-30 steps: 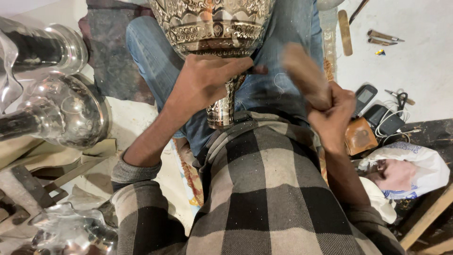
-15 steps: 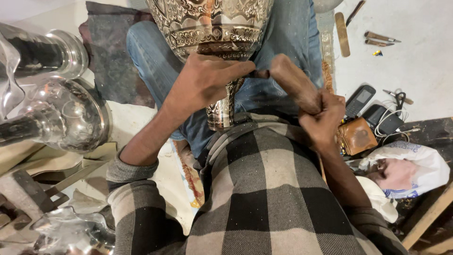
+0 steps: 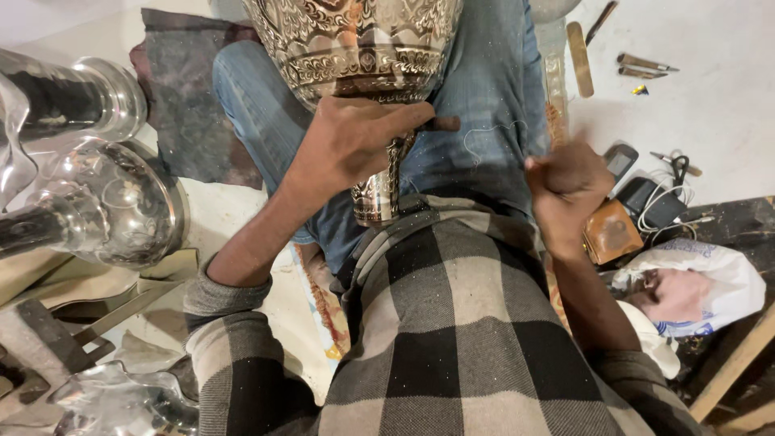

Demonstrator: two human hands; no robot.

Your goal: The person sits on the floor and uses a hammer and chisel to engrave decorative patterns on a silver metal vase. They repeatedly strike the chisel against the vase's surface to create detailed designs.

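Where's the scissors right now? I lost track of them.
In the head view, the scissors lie on the pale floor at the person's right, beyond the right hand, just above the dark phones and white cable.

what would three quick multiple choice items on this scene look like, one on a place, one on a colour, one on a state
1. Where does the engraved metal vessel rest?
A. on the person's lap
B. on a shelf
C. inside the white bag

2. What colours are the checked shirt?
A. red and blue
B. black and pale grey
C. plain green

3. What is the state of the right hand?
A. flat open on the floor
B. closed in a fist, off the vessel
C. gripping the scissors

Answers:
1. A, the vessel lies over the jeans with its narrow stem toward the body.
2. B, broad dark and light squares cover the chest and sleeves.
3. B, its fingers are curled shut beside the thigh, while the left hand presses a small dark tool against the vessel.
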